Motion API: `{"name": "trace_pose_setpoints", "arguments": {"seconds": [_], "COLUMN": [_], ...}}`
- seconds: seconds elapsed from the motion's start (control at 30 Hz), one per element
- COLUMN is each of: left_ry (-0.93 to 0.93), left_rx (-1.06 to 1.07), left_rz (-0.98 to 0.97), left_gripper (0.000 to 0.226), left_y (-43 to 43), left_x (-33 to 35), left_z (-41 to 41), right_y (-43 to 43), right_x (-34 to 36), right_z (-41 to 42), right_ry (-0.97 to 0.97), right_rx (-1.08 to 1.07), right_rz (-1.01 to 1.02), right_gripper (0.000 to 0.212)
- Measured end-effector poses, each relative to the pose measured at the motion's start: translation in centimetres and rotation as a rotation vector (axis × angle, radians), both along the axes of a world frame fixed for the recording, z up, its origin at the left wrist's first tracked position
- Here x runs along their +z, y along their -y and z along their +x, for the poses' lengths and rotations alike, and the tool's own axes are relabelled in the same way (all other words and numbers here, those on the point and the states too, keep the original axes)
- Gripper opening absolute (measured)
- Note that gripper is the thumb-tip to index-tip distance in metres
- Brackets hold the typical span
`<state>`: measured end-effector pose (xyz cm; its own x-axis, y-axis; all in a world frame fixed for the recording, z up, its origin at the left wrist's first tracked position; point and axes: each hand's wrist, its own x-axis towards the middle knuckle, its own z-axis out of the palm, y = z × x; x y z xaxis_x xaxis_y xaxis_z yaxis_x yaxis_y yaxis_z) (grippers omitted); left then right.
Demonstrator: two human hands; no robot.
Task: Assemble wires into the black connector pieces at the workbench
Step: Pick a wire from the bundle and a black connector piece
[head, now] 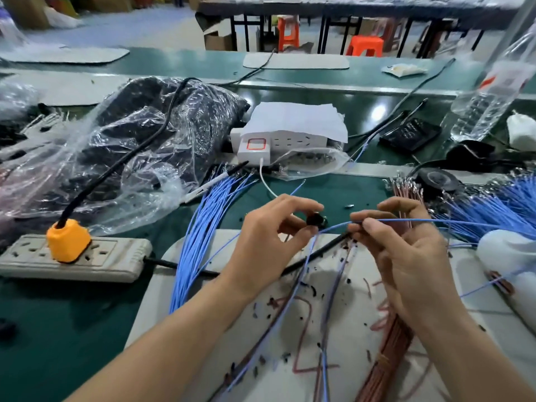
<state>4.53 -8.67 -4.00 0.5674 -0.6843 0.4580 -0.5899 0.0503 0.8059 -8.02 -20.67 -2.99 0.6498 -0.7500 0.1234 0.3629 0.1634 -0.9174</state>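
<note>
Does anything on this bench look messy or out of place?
Yes. Small dark scraps lie scattered across the white mat in the foreground, which also bears red scribbles. Otherwise, a clear plastic bottle at the far right appears to lean instead of standing upright.

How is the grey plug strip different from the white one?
The grey strip looks dull and worn; the white strip is bright, with an orange-red outline on its front. The grey strip has a chunky orange plug in it; the white strip shows none like that. The white strip lies partly under paper; the grey strip is uncovered. Both lie on the green bench and have rows of sockets.
</note>
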Motion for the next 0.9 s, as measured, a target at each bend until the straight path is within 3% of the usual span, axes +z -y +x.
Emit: {"name": "trace_pose_setpoints", "arguments": {"seconds": [0.17,0.33,0.57,0.9], "left_ry": [-0.039,-0.095,-0.056,-0.082], "left_rx": [-0.002,-0.037,-0.01,-0.001], "left_rz": [-0.027,-0.012,0.014,0.038], "left_gripper": [0.025,0.023,0.024,0.022], "left_y": [-0.2,-0.2,-0.4,-0.3], "left_x": [0.0,0.0,0.1,-0.1], "left_z": [0.1,-0.3,-0.3,-0.4], "right_y": [-0.8,-2.4,-3.4,-3.3], "right_x": [0.7,0.7,0.8,0.2], "right_z": [-0.5,-0.5,-1.0,-0.8], "right_ry": [-0.109,-0.039,0.091,0.126], "right_rx": [-0.222,-0.302,-0.364,-0.391], "right_rz": [-0.44,-0.643,-0.759,-0.747], "right_gripper": [0.032,0.027,0.025,0.021]}}
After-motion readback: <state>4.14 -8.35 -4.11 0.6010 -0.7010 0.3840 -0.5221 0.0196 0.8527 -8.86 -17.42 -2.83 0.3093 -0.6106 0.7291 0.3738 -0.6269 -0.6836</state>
